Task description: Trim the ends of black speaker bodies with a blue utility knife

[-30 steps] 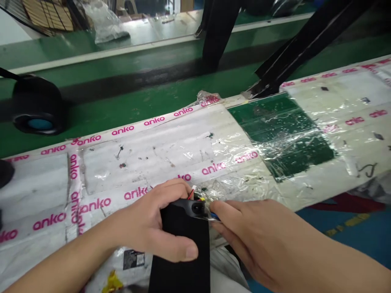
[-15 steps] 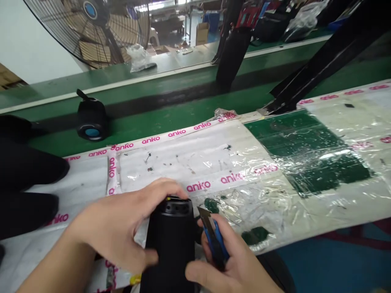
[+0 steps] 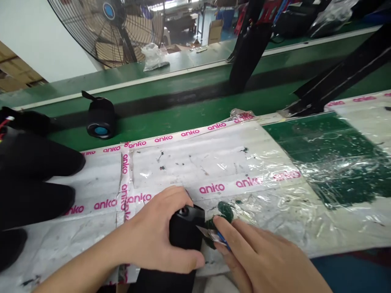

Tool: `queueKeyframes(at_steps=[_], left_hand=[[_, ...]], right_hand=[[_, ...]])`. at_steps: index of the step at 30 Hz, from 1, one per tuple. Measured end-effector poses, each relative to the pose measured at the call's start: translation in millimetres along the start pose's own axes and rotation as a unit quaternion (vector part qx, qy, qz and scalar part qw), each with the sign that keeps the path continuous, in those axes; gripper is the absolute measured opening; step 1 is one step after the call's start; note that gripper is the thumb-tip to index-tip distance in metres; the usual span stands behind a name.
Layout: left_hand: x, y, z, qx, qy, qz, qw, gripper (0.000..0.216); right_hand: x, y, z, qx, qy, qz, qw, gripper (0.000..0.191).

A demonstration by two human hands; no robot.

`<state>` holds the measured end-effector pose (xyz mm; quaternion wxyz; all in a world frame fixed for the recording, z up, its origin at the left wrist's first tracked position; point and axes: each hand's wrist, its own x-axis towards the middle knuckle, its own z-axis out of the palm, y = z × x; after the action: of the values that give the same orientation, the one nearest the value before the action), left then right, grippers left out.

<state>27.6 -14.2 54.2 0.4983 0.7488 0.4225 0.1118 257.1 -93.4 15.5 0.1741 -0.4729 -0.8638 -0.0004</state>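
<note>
My left hand (image 3: 154, 240) is wrapped round a black cylindrical speaker body (image 3: 185, 232) standing at the near edge of the bench. My right hand (image 3: 259, 256) pinches a blue utility knife (image 3: 215, 235), its blade tip touching the right side of the speaker's top. The lower part of the speaker is hidden by my left thumb and the frame's bottom edge.
The bench is covered with white sheet (image 3: 189, 162), clear film and pink "anko" tape. Several black speaker bodies (image 3: 30, 179) lie at the left. One black speaker with a blue end (image 3: 100, 118) sits on the green conveyor (image 3: 183, 114). A large fan (image 3: 113, 28) stands behind.
The knife has turned from upright in my right hand to lying low with its blade against the speaker's top. My view has shifted, so the bench sits further right.
</note>
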Motion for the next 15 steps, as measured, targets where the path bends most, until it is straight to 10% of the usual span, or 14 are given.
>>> queueKeyframes(at_steps=[15], left_hand=[[13.7,-12.4,-1.6,-0.045,-0.026,0.053,0.997,0.042]], right_hand=[[11.2,7.5,-4.7,-0.017,-0.083,-0.024,0.996,0.056]])
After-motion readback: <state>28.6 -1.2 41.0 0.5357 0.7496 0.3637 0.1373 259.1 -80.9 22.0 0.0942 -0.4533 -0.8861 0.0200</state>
